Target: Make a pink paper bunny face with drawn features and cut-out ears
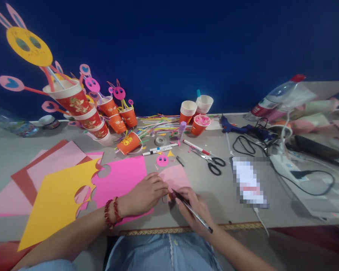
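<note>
A black pen is held in my right hand, its tip on a sheet of light pink paper. My left hand presses on the left part of that sheet, its fingers bent and close together. What lies beneath these fingertips is partly hidden. Under my left wrist is a bright pink sheet with round pieces cut out along one edge. Just beyond the light pink paper lie a small pink round face cutout and a small dark clip-like item.
Scissors, markers and a tape roll lie ahead. Yellow paper is left. Decorated cups stand back left, stacked cups mid-back. A phone, glue gun and power strip are right.
</note>
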The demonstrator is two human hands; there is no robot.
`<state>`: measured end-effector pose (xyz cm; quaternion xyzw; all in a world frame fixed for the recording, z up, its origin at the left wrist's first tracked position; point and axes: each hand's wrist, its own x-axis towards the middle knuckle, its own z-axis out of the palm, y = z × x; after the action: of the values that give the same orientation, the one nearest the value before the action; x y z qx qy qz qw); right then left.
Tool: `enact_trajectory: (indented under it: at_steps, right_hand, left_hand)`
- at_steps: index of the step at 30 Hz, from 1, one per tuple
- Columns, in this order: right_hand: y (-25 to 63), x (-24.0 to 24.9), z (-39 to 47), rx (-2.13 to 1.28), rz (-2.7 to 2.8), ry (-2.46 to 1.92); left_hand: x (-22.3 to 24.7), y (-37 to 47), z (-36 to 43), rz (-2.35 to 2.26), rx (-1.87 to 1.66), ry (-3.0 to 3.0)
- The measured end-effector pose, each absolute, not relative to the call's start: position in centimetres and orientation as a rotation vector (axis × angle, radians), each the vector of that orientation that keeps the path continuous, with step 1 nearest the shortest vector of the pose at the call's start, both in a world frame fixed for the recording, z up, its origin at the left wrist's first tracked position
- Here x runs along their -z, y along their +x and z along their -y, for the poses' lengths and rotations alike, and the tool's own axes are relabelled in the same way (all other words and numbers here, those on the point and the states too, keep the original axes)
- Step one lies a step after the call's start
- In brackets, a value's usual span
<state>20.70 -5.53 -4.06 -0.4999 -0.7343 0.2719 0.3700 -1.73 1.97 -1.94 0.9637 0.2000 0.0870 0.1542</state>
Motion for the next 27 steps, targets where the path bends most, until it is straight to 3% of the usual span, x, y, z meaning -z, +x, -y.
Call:
enact_trajectory:
  at_steps: [27]
  right_hand:
    - [19.8,4.2,4.1,-0.658,1.975,-1.19]
  left_hand:
    - [2.5,-2.3,-1.7,-0.585,-0.199,2.772]
